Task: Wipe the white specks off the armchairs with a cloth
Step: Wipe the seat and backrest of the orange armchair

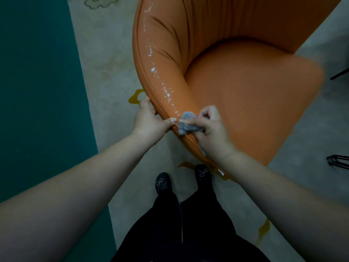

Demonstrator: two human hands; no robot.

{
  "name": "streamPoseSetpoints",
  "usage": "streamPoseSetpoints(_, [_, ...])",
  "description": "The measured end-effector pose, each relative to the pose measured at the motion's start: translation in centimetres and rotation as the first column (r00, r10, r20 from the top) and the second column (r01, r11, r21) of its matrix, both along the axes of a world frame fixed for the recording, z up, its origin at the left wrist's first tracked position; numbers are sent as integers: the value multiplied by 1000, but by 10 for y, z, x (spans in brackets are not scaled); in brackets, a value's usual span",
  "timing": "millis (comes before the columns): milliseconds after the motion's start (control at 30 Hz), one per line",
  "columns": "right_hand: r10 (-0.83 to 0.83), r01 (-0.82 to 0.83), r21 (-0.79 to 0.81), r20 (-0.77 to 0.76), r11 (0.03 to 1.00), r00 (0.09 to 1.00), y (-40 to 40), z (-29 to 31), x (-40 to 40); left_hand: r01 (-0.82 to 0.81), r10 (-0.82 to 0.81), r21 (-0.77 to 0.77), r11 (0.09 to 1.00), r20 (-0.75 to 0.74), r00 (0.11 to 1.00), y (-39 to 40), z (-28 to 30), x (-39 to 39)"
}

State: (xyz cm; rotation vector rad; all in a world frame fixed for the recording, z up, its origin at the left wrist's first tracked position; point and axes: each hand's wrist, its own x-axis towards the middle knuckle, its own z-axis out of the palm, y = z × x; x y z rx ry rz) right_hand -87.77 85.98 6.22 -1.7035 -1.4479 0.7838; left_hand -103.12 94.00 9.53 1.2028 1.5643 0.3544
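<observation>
The right hand [211, 127] pinched a grey cloth [186, 122] against the near end of the orange armchair's [245, 87] speckled arm while the left hand [151, 120] gripped its outer edge.

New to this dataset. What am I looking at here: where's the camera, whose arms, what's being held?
There is no robot here. One wide-angle camera sits on a person's head and looks down, so the two bare arms coming in from the bottom are theirs, with their dark shoes on the carpet.

The big object is an orange armchair. A trail of white specks runs along the top of its curved arm.

The right hand grips a crumpled grey cloth pressed on the near end of that arm, where the trail ends. The left hand holds the arm's outer edge, thumb on top, apparently to steady it. Most specks are not yet wiped.
</observation>
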Motion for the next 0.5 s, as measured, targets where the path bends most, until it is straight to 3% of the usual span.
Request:
streamPoseSetpoints(300, [-69, 67, -22, -88, 997, 994, -38, 4, 10, -79, 87, -60, 995, 151, 985, -7, 0, -2])
streamPoseSetpoints(400, [-158, 147, -79, -163, 986, 974, -8, 4, 4, -73, 82, -60, 996, 158, 984, -7, 1, -4])
streamPoseSetpoints(500, [-127, 120, -74, -104, 990, 986, 24, 5, 1, -67, 75, -56, 996, 159, 984, -6, 2, -7])
